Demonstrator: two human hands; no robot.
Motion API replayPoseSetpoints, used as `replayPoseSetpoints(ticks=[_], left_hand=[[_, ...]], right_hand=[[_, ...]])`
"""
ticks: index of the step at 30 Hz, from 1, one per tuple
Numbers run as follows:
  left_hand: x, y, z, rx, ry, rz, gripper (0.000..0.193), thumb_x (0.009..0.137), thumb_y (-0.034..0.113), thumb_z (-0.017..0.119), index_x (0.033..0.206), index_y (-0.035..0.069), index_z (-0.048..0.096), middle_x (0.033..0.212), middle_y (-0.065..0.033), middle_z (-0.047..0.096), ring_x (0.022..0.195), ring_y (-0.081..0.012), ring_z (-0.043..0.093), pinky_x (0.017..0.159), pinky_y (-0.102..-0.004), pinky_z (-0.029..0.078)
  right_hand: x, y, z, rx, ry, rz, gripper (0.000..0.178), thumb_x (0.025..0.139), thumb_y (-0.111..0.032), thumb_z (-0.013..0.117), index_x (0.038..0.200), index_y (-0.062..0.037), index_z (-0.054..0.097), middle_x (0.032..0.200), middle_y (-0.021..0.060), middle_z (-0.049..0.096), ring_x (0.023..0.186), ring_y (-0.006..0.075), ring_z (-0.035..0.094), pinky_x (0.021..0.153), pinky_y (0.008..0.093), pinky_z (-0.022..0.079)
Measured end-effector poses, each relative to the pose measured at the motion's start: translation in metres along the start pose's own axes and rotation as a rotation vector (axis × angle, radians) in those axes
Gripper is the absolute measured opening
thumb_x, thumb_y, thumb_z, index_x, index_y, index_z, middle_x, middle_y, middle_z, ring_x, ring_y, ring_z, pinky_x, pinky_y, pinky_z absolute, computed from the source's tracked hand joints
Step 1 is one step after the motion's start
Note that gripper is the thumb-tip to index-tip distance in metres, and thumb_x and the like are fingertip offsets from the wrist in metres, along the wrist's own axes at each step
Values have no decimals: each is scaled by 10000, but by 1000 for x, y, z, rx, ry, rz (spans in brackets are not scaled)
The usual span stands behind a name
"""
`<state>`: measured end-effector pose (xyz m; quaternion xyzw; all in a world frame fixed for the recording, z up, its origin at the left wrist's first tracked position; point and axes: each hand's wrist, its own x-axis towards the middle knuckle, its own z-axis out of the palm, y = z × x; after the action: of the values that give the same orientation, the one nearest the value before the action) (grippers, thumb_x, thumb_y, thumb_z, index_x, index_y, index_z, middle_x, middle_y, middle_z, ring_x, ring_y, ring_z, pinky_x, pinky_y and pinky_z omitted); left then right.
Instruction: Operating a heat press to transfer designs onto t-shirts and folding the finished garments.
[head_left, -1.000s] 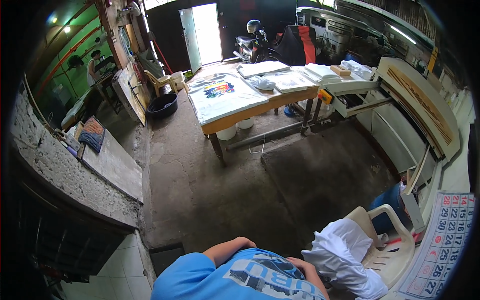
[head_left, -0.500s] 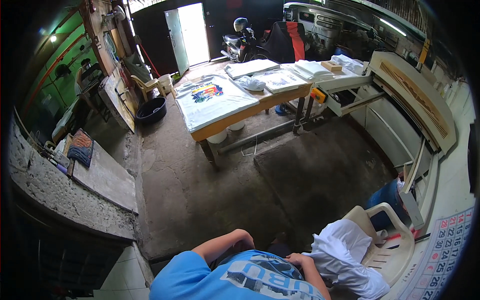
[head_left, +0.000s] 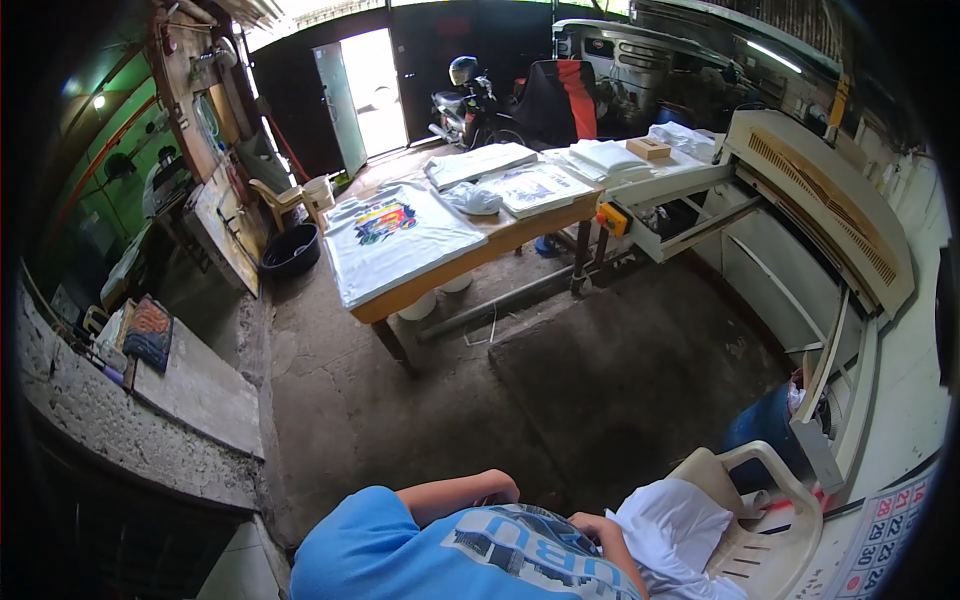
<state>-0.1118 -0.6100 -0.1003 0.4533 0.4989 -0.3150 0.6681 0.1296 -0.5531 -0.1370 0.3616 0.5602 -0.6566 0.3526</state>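
My left arm (head_left: pixel 455 495) bends in front of my waist, and its hand is hidden behind my blue printed T-shirt (head_left: pixel 535 550). My right hand (head_left: pixel 590 524) rests at the front of my waist, its fingers mostly out of sight, so I cannot see whether it holds anything. Closest to it, a white cloth (head_left: pixel 672 525) drapes over the beige plastic chair (head_left: pixel 775 545) at my right. Farther off, a white T-shirt (head_left: pixel 405 250) with a colourful print lies flat on a wooden table (head_left: pixel 440 277).
A cream machine (head_left: pixel 820 200) with an orange switch box (head_left: pixel 613 218) stands right of the table. Folded white cloths (head_left: pixel 605 158) and a small box (head_left: pixel 648 148) lie on the tabletop. A black basin (head_left: pixel 290 250) and blue drum (head_left: pixel 765 428) sit on the floor. A motorcycle (head_left: pixel 465 110) stands behind.
The view has tilted and shifted slightly, so the table sits lower and farther left. Both arms stay at my waist, in nearly the same pose.
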Motion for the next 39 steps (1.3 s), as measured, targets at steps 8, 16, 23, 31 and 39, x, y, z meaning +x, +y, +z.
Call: replayPoseSetpoints(ticks=[8,16,23,31,39], left_hand=[[11,62,-73,268,4,143,336,789,257,555,992,-8,595,911,-164,618,779,-298,618,664,-392,526],[30,62,-97,549,432,288,268,705,218,585,934,93,644,872,-95,635,784,-218,611,655,-344,476],[19,45,-150,480,220,359,337,733,246,582,1014,61,611,1013,-106,606,946,-263,562,793,-375,443],[55,-7,-219,781,216,164,331,716,252,579,985,65,626,984,-125,612,888,-282,575,733,-386,454],[11,-31,-264,808,315,325,281,705,195,567,942,65,643,952,-120,619,877,-271,579,727,-378,465]], right_hand=[[6,50,-63,-102,112,-181,422,757,-370,606,1013,-35,612,835,63,631,694,163,603,589,307,491],[-16,-24,-80,-6,52,-230,317,771,-208,582,1045,-49,602,926,67,624,831,129,564,702,277,455],[-7,-69,-89,18,183,-162,331,764,-193,584,1067,-60,590,959,70,622,847,137,563,727,279,448],[-31,-145,-111,3,317,-82,365,747,-178,591,1099,-82,575,1016,75,613,882,154,563,766,281,437],[22,-197,-135,-177,417,-221,371,765,-153,559,1130,-86,555,1064,73,589,960,177,545,852,291,406]])
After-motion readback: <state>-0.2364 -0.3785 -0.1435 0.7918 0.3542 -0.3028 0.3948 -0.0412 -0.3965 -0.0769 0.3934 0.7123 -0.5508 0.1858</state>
